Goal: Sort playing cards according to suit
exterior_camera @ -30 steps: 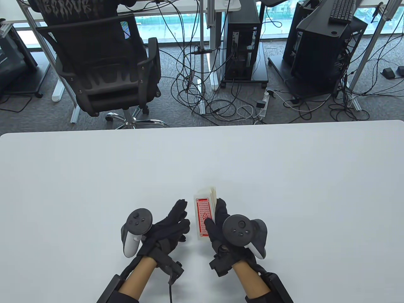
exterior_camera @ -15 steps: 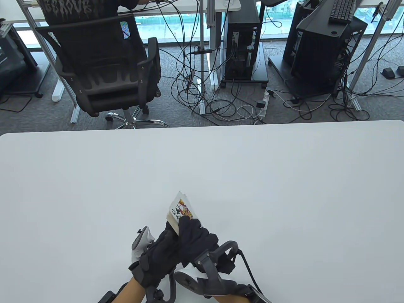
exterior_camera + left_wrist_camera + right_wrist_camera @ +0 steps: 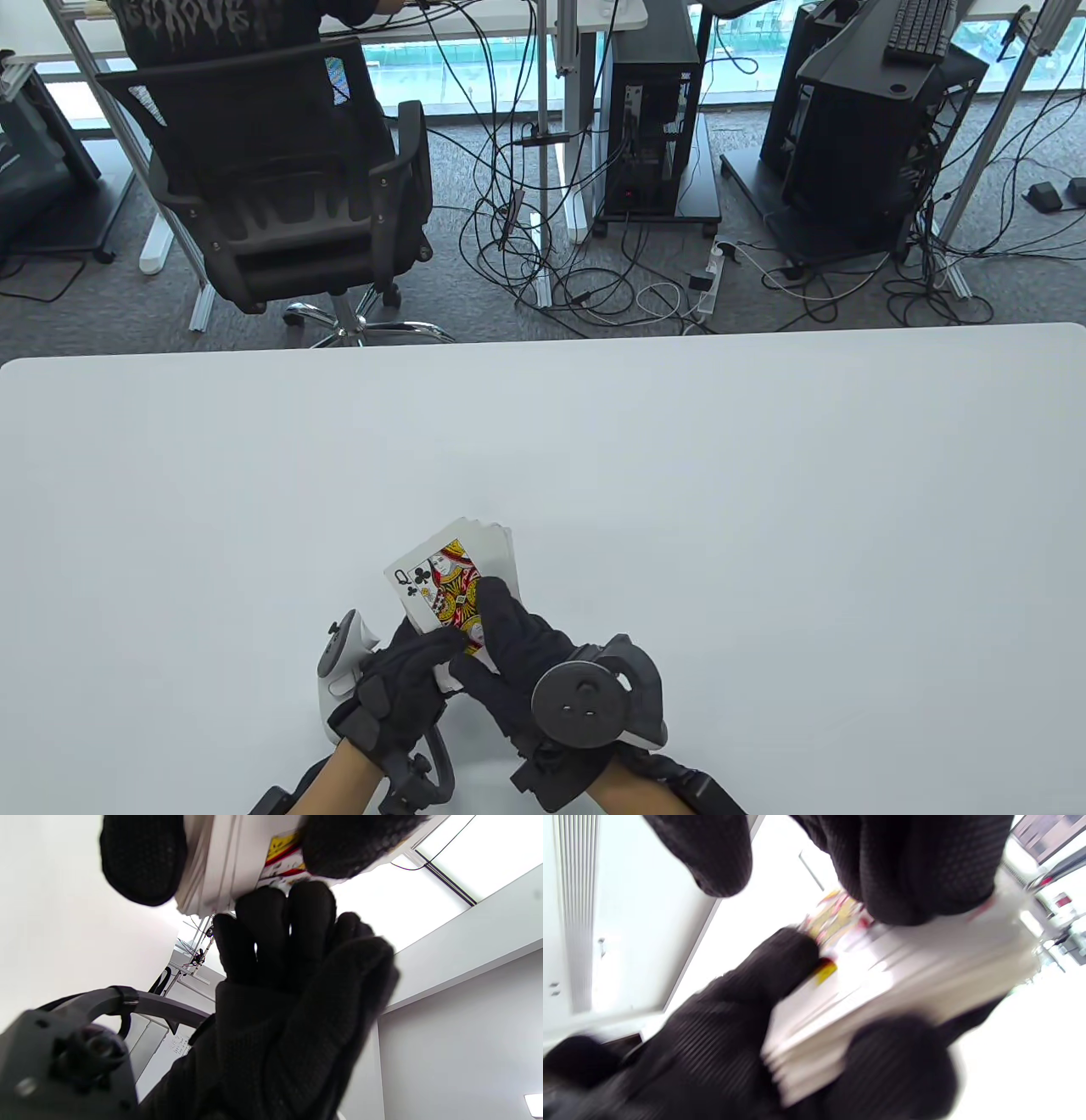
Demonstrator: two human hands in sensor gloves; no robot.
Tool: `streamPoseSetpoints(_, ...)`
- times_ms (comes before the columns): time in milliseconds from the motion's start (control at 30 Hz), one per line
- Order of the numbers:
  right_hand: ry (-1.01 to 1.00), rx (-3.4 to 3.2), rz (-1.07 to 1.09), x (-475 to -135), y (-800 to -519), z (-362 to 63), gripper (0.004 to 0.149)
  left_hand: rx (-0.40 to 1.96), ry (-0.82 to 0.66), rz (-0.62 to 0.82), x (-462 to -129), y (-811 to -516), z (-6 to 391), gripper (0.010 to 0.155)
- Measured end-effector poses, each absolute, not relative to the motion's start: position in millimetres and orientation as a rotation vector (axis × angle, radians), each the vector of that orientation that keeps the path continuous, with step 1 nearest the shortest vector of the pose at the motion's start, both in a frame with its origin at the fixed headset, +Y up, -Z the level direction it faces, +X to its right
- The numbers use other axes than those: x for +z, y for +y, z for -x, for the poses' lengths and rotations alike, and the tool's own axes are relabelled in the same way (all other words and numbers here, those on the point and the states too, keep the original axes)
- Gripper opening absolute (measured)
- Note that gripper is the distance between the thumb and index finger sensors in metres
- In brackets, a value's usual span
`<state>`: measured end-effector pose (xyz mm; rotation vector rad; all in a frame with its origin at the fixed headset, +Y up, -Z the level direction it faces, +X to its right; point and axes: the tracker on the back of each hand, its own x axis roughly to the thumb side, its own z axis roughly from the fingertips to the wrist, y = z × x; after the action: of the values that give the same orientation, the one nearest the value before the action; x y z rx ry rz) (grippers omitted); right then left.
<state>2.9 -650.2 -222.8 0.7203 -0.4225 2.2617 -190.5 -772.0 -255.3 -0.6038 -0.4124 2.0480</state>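
Observation:
A deck of playing cards (image 3: 454, 577) is held face up near the front edge of the table, a queen of clubs on top. My left hand (image 3: 411, 666) grips the deck's near end from below and the left. My right hand (image 3: 501, 632) lies over the deck from the right, fingers curled on the top card. The left wrist view shows the deck's white edge (image 3: 220, 870) between the gloved fingers (image 3: 144, 857). In the blurred right wrist view the stacked card edges (image 3: 882, 984) sit between my gloved fingers (image 3: 916, 870) and those of the other hand.
The white table (image 3: 764, 475) spreads wide around the hands. Beyond its far edge stand a black office chair (image 3: 271, 178), computer towers (image 3: 653, 127) and loose cables on the carpet.
The deck passed from my right hand, red back up, to my left and turned face up. Both hands came together on it, and the queen of clubs now lies flatter and further left.

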Motion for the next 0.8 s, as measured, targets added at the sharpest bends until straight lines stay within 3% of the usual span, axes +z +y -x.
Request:
streamPoseSetpoints(133,-0.575,2.394,-0.626,-236.0,-650.9,-28.1,0.084,2.129,-0.419,0.599,-255.5,-775.2,198.0,0.063)
streamPoseSetpoints(200,-0.447,2.394,-0.585,-244.0,-661.0,-37.8,0.091,2.127,-0.425,0.607,-256.5,-776.9,198.3,0.063)
streamPoseSetpoints(267,-0.198,2.299,-0.557,-250.4,-680.3,-42.4,0.096,2.107,-0.407,0.631,-255.7,-778.8,196.3,0.063)
streamPoseSetpoints(367,-0.116,2.158,-0.550,-255.0,-697.3,-36.7,0.095,2.059,-0.395,0.668,-254.6,-781.6,194.3,0.063)
streamPoseSetpoints(600,-0.335,2.340,-0.634,-245.1,-703.8,-16.5,0.078,2.091,-0.375,0.713,-253.1,-788.7,191.9,0.063)
streamPoseSetpoints(800,-0.288,2.185,-0.579,-249.6,-707.2,-23.7,0.054,2.085,-0.443,0.749,-250.2,-785.8,187.3,0.070)
